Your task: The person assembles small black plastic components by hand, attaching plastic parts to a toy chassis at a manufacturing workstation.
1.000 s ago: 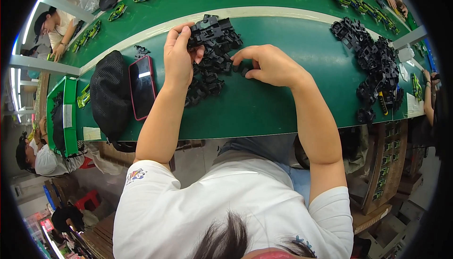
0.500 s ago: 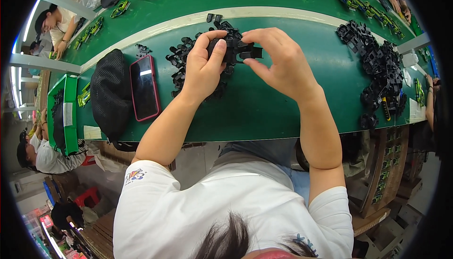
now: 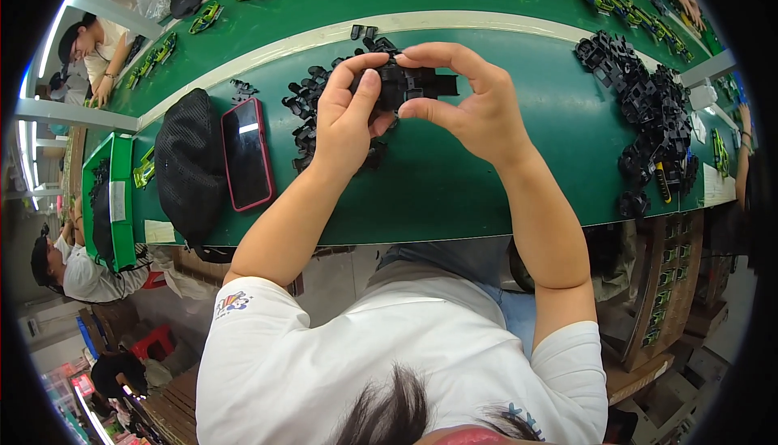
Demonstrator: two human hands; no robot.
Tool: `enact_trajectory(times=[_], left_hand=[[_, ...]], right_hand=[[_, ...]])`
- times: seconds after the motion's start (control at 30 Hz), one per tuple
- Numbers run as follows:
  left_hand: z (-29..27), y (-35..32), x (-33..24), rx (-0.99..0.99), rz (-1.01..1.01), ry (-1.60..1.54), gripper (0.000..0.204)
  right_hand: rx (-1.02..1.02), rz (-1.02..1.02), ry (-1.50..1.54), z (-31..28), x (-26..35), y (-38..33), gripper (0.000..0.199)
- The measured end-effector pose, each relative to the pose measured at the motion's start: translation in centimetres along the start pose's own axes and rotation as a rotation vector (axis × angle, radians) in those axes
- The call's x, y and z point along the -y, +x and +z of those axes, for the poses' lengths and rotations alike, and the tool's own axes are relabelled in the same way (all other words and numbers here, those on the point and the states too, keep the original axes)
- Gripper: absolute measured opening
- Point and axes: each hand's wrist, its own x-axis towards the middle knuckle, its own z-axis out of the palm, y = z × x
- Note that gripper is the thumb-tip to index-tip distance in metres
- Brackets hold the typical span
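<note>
Between my two hands is a black molded plastic part [image 3: 413, 84], held just above the green bench. My left hand [image 3: 350, 103] is closed on its left end, thumb and curled fingers pressing it. The thumb and fingertips of my right hand [image 3: 470, 92] pinch it from the near and far sides, toward its left half, while its flat right end sticks out inside the curve of that hand. A pile of similar black plastic parts [image 3: 305, 98] lies beneath and beside my left hand, partly hidden by it.
Left of my arms lie a phone with a red edge [image 3: 248, 153] and a black mesh bag [image 3: 188, 165]. A green bin [image 3: 121, 202] stands farther left. A larger heap of black parts [image 3: 636, 96] covers the right side. Green-and-black assemblies [image 3: 624, 11] rest beyond the pale strip.
My right hand has shifted left, its fingertips now closing on the far and near sides of the plastic part. The held part has moved slightly right and more of its right end shows.
</note>
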Motion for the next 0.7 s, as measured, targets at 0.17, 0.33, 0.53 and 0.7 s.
enact_trajectory(times=[0.17, 0.33, 0.53, 0.7], left_hand=[[-0.1, 0.0, 0.0, -0.091, 0.100, 0.049, 0.025], [0.1, 0.0, 0.4, -0.062, 0.169, 0.121, 0.024], [0.2, -0.4, 0.5, -0.027, 0.239, 0.232, 0.025], [0.7, -0.8, 0.4, -0.041, 0.204, 0.203, 0.024]], right_hand=[[-0.067, -0.093, -0.012, 0.6, 0.1, 0.4, 0.052], [-0.073, 0.508, 0.308, -0.5, -0.2, 0.5, 0.046], [-0.052, 0.527, 0.239, -0.1, -0.2, 0.4, 0.035], [-0.068, 0.568, 0.224, -0.2, -0.5, 0.2, 0.031]])
